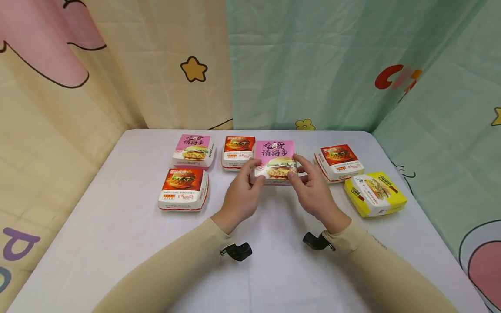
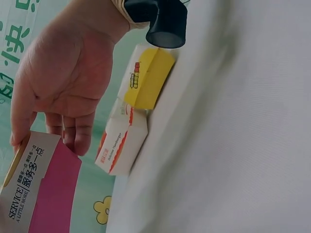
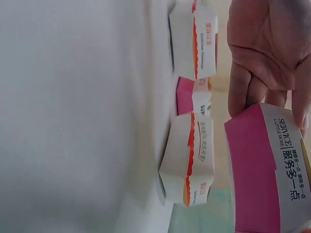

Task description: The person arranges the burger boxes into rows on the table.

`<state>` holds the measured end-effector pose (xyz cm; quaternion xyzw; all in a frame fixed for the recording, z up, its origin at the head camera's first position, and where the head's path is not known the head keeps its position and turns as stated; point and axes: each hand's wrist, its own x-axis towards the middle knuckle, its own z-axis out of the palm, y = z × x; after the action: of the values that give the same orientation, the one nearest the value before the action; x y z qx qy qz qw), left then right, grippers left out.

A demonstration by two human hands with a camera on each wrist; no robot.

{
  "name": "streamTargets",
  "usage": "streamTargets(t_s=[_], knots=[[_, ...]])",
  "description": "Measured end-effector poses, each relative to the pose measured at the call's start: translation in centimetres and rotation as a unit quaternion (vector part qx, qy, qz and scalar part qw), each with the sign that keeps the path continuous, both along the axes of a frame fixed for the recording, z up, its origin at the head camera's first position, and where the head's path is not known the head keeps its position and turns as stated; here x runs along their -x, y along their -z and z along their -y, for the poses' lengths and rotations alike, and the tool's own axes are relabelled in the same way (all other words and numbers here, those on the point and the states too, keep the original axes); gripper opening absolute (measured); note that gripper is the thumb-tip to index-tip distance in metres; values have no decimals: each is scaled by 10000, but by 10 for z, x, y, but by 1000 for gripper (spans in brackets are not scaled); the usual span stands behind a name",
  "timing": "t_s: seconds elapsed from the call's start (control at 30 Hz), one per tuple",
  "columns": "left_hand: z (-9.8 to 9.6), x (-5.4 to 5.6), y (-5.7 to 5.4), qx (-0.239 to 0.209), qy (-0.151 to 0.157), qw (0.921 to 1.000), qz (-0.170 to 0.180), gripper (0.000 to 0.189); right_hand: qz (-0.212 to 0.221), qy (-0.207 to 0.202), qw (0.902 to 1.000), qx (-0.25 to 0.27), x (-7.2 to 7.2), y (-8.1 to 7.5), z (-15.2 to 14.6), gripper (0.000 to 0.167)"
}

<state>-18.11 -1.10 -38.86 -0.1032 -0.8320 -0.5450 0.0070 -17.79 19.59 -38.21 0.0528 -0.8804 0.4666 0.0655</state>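
Between both hands, a pink and white burger box [image 1: 275, 163] is held over the middle of the table, its printed lid tilted towards me. My left hand [image 1: 241, 195] grips its left end with thumb and fingers. At the right end, my right hand [image 1: 318, 193] pinches it, thumb on the lid's near corner. In the left wrist view, the right hand [image 2: 65, 73] shows palm-on at the box [image 2: 53, 189]. From the right wrist view, the left hand [image 3: 269, 46] is at the other end, and the box [image 3: 257, 170] appears raised above the tabletop.
A red burger box [image 1: 238, 152] stands just behind-left of the held one. Further left are another pink box [image 1: 193, 150] and a red box [image 1: 183, 189]. To the right sit a red box [image 1: 339, 161] and a yellow box [image 1: 375, 193]. Curtains [image 1: 305, 65] surround the white table [image 1: 129, 243].
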Motion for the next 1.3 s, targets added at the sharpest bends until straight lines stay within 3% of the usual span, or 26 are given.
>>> streamTargets(t_s=[0.27,0.63,0.8,1.1,1.3], knots=[[20,-12,4,64,78,9999,15,46,249,-346,9986,306,-7,5,10,57],[42,-21,12,138,-52,9999,55,44,825,-661,9940,280,-11,10,23,64],[49,-24,16,263,-129,9996,15,41,925,-841,9921,126,-10,13,27,68],[59,-30,20,471,-218,9982,285,40,1342,-1093,9845,-288,-8,15,35,75],[63,-30,24,707,-244,9966,354,43,1374,-1194,9819,-524,-6,17,40,76]])
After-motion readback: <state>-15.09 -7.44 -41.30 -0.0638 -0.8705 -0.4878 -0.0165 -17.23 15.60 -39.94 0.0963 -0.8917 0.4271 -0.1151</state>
